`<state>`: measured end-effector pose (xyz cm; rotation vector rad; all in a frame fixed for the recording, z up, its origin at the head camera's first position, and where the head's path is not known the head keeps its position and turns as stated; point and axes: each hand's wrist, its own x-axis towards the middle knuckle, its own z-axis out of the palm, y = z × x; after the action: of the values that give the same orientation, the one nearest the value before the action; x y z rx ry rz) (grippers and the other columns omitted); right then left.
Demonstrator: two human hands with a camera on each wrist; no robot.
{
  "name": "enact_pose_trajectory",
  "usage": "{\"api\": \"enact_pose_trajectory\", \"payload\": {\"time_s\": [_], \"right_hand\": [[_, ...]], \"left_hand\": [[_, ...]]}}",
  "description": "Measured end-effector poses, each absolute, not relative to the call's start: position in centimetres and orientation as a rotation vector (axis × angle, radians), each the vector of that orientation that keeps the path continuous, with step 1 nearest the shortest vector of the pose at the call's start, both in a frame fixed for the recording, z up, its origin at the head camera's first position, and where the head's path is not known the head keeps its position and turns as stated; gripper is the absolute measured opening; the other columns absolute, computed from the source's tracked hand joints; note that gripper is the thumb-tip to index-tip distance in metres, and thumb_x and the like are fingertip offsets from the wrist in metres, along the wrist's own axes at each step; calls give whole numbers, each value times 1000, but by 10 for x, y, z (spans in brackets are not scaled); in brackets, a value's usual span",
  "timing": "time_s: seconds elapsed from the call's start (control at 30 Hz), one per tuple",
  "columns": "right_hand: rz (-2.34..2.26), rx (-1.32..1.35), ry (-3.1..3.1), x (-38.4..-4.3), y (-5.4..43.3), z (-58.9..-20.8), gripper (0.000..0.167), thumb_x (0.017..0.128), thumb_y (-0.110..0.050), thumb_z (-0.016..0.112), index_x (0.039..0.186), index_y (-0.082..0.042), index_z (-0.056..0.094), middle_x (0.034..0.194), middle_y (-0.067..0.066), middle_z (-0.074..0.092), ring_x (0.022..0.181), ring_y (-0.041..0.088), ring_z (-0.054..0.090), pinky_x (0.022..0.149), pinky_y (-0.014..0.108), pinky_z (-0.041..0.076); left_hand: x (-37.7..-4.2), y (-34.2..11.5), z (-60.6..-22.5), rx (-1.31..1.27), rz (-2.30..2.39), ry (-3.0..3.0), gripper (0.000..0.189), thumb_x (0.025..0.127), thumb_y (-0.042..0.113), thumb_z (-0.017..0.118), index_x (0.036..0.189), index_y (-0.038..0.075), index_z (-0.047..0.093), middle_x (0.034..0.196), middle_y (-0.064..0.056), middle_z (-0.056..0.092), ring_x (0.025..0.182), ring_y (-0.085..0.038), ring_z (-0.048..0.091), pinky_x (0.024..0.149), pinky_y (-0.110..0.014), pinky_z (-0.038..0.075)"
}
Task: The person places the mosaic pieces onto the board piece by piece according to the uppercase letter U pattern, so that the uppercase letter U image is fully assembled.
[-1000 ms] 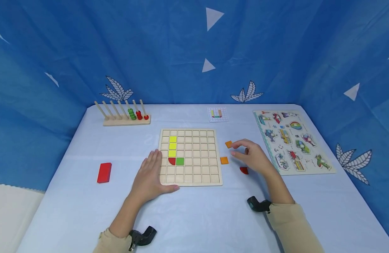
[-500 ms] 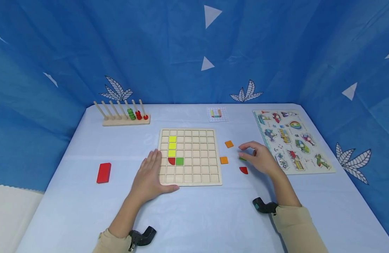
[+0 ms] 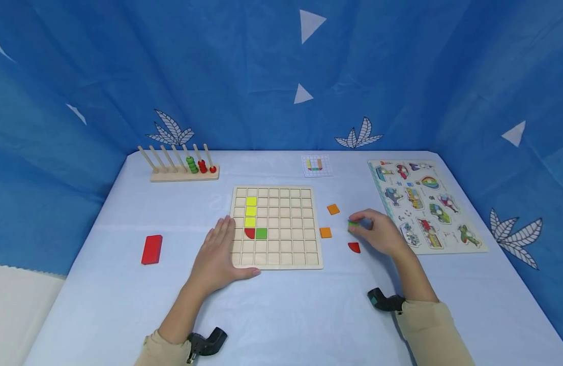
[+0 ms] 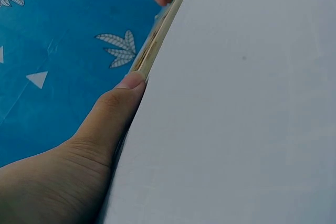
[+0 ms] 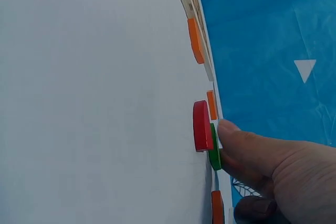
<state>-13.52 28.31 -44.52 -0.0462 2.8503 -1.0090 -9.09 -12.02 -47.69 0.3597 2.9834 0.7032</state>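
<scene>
My left hand (image 3: pixel 215 254) lies with straight fingers along the left edge of a wooden grid board (image 3: pixel 281 261), its thumb touching the front edge. Three yellow square tiles (image 3: pixel 250 211) form a column on the board, with a red quarter-circle tile (image 3: pixel 249 233) below them and a green square tile (image 3: pixel 261 234) beside that. Right of the board, my right hand (image 3: pixel 377 231) pinches another green tile (image 3: pixel 353 223) between thumb and index finger; it appears edge-on as a green tile (image 5: pixel 214 150) in the right wrist view. A loose red quarter-circle tile (image 3: pixel 354 247) lies just in front of that hand.
Two orange tiles (image 3: pixel 325 232) lie between board and right hand. A pattern card (image 3: pixel 317 166) and a bead-peg stand (image 3: pixel 185 175) are at the back. A picture puzzle board (image 3: pixel 423 208) is at right, a red block (image 3: pixel 151 249) at left.
My right hand has moved rightward and slightly nearer, away from the far orange tile, and its thumb and index finger have closed on the green tile. The left hand has stayed put.
</scene>
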Motion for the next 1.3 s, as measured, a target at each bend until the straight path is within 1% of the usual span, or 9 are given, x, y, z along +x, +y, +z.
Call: {"api": "enact_pose_trajectory", "payload": {"time_s": [0.13,0.3,0.43,0.67,0.77,0.83,0.93,1.17,1.3], "right_hand": [[-982,-50,2839,-134,284,-446,27,89,-23,75,114,-16,72,127,9,66,114,29,55,92,46,48],[-964,-41,2845,-134,286,-447,28,89,-23,75,115,-15,72,126,10,65,122,32,54,101,54,46],[-945,-24,2844,-134,285,-446,25,88,-23,75,112,-16,72,124,9,65,122,32,53,102,54,45],[-950,9,2822,-132,284,-443,24,87,-20,76,110,-15,70,127,13,64,120,34,52,103,58,44],[-951,12,2819,-133,283,-442,24,87,-19,77,109,-14,69,124,13,65,115,33,52,98,54,46],[-949,6,2822,-134,282,-442,25,86,-19,78,109,-14,69,120,12,65,110,32,52,92,48,47],[-950,-4,2826,-135,281,-442,23,85,-18,78,106,-16,69,112,9,66,102,28,53,84,39,44],[-992,-64,2833,-139,278,-442,19,87,-18,77,104,-18,69,104,5,68,94,23,54,81,34,44],[-1064,-141,2816,-143,270,-440,19,88,-20,76,105,-17,69,101,4,69,85,23,54,73,31,46]], "left_hand": [[-90,-120,-477,358,709,2981,138,60,77,76,159,3,15,168,-14,12,156,-31,8,125,-54,14],[-91,-120,-478,362,713,2985,138,60,78,76,159,3,15,168,-13,11,156,-30,7,125,-54,14],[-92,-121,-479,364,713,2986,139,59,79,76,159,4,14,168,-13,12,156,-30,7,125,-54,14],[-93,-121,-479,373,714,2987,139,59,80,75,159,3,14,167,-14,12,156,-30,8,125,-54,14],[-92,-122,-479,372,718,2983,140,59,80,75,158,2,14,167,-14,12,156,-31,8,125,-54,14],[-92,-122,-479,373,723,2981,140,59,80,75,158,2,15,167,-14,12,156,-31,7,125,-54,14],[-92,-122,-479,373,728,2981,140,59,80,75,158,2,15,167,-15,13,156,-31,7,125,-54,14],[-91,-122,-476,367,724,2977,139,60,79,75,158,1,14,167,-14,11,156,-30,7,125,-52,13],[-90,-121,-474,371,741,2981,139,59,77,77,158,0,15,167,-16,12,156,-32,8,125,-53,14]]}}
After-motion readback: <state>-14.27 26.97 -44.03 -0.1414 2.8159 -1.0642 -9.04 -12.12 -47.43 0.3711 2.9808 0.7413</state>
